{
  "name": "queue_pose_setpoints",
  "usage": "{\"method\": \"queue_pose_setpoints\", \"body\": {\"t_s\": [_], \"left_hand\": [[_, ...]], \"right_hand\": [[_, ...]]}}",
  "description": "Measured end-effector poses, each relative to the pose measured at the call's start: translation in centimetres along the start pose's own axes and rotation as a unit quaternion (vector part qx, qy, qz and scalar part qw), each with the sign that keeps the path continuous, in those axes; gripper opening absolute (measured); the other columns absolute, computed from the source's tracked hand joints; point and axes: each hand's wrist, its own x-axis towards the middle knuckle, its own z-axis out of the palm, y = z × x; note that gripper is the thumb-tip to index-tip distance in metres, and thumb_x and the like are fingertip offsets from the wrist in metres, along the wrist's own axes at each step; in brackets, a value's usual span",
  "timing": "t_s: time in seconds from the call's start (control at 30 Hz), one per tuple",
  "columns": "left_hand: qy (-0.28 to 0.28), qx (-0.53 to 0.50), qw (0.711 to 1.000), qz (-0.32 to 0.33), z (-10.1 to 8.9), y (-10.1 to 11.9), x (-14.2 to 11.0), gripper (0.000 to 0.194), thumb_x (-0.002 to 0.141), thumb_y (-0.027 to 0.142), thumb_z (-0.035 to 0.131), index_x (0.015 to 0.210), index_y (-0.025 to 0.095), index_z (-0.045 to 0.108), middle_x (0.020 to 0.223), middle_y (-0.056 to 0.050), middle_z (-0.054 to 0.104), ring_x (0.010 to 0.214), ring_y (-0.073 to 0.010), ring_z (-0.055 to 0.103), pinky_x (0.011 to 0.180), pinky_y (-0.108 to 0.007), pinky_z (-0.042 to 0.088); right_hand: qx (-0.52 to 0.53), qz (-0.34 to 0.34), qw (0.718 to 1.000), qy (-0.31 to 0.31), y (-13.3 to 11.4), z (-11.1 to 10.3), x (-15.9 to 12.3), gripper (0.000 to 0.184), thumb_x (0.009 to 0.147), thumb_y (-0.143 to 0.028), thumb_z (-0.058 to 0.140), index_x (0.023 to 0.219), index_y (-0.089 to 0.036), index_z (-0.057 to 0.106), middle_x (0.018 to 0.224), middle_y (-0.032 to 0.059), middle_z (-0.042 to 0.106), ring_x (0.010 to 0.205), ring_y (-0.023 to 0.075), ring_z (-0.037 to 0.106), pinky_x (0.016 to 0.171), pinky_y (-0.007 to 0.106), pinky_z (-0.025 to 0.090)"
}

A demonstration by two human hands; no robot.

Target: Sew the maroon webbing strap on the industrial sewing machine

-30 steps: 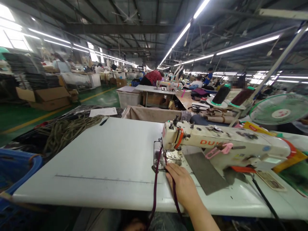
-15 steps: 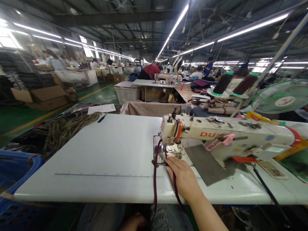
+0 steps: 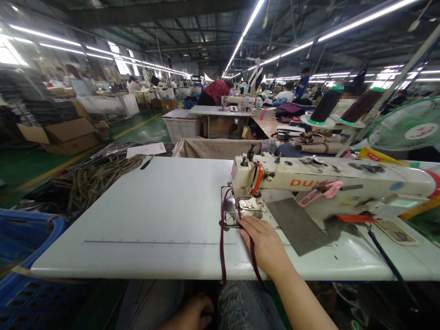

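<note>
My right hand lies flat on the white sewing table, its fingertips right in front of the presser foot of a cream sewing machine. A maroon strap loops from the needle area down over the table's front edge, and one run of it passes under my right palm. My left hand is low under the table edge by my lap, near the hanging strap; its fingers are mostly hidden. A grey fabric piece lies on the machine bed to the right of my hand.
A blue plastic crate stands at the lower left, with a pile of olive rope behind it. Dark thread cones and a green fan sit at the right. Other people work at tables further back.
The view has tilted down a little, so my left hand shows more under the table. My right hand stays on the strap at the presser foot.
</note>
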Motion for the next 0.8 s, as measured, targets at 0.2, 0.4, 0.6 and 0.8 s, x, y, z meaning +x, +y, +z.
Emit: {"method": "queue_pose_setpoints", "body": {"t_s": [0.2,0.4,0.6,0.8], "left_hand": [[0.009,-0.007,1.0,0.003,-0.1,0.8,-0.3,0.034,0.083,0.016,0.069,0.116,0.019,0.072,0.121,-0.008,0.072,0.115,-0.0268,0.066,0.1,-0.036,0.05],[0.005,0.011,1.0,-0.007,0.1,1.2,-0.3,0.031,0.081,0.011,0.067,0.111,0.017,0.073,0.119,-0.01,0.072,0.112,-0.0277,0.067,0.098,-0.037,0.051],[-0.009,0.014,1.0,-0.003,-0.1,1.3,-0.3,0.032,0.079,0.015,0.071,0.112,0.018,0.072,0.117,-0.01,0.071,0.108,-0.0284,0.066,0.096,-0.04,0.052],[0.022,-0.028,0.998,0.052,-1.0,3.1,-1.4,0.059,0.076,0.028,0.079,0.133,0.024,0.064,0.134,-0.01,0.063,0.117,-0.0275,0.063,0.102,-0.039,0.053]], "right_hand": [[0.003,-0.003,1.0,0.001,0.0,0.0,0.0,0.03,0.111,-0.03,0.053,0.128,-0.019,0.076,0.133,0.0101,0.077,0.122,0.0285,0.073,0.103,0.048,0.061],[0.011,0.0,1.0,0.001,0.0,0.0,0.0,0.029,0.11,-0.029,0.056,0.131,-0.021,0.075,0.135,0.0105,0.075,0.125,0.0287,0.072,0.104,0.048,0.061],[0.004,-0.005,1.0,0.0,0.1,0.2,0.0,0.031,0.111,-0.031,0.053,0.13,-0.019,0.075,0.135,0.0114,0.075,0.124,0.0289,0.072,0.104,0.048,0.061],[0.009,-0.003,1.0,0.002,-0.1,-0.3,0.1,0.029,0.111,-0.031,0.054,0.129,-0.021,0.075,0.134,0.0099,0.076,0.123,0.0281,0.072,0.103,0.046,0.06]]}}
